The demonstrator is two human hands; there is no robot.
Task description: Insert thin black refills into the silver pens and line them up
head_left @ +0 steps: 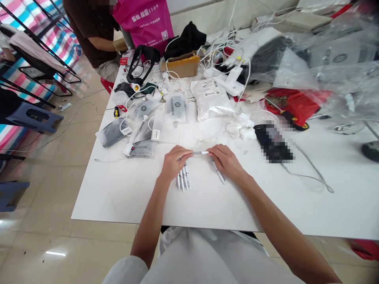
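A white pen with a grey grip (pixel 200 152) is held level above the table between both my hands. My left hand (pixel 174 161) pinches its grey end, and my right hand (pixel 222 157) pinches the white end. Several white pens (pixel 184 180) lie side by side below my left hand, their upper parts hidden by it. Under my right hand, one more white pen (pixel 219 173) lies slanted on the white table (pixel 118 197), partly covered by the fingers.
Flat plastic-bagged items (pixel 139 148) and a white parcel (pixel 211 98) lie beyond my hands. At right are a dark phone-like object (pixel 274 142), a grey cable (pixel 314 177) and heaped plastic bags (pixel 325 67). Another person (pixel 91 39) sits at the far left corner.
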